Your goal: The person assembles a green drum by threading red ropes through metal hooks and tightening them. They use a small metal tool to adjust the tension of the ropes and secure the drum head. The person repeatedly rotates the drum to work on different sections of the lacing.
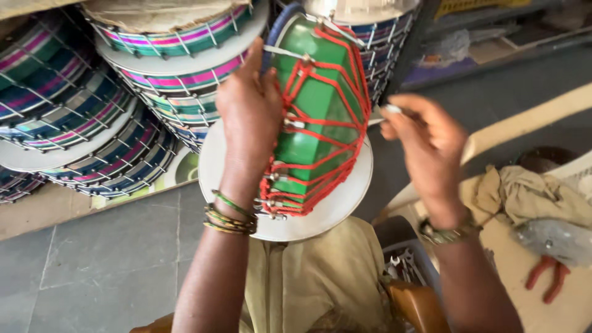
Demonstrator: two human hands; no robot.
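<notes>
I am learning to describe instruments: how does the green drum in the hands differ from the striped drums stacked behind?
The green drum with red rope lacing is plain-coloured; the stacked striped drums show pink, blue and green bands. The left hand holds the green drum, while the striped drums lie untouched, laced in pale cord. Both have pale heads.

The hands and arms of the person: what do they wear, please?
Both arms are bare, with no sleeves and no gloves. The left hand has a stack of thin bangles at the wrist, green and gold coloured. The right hand has a wider band at the wrist, metallic with green parts. I cannot tell if any finger has a ring.
</notes>
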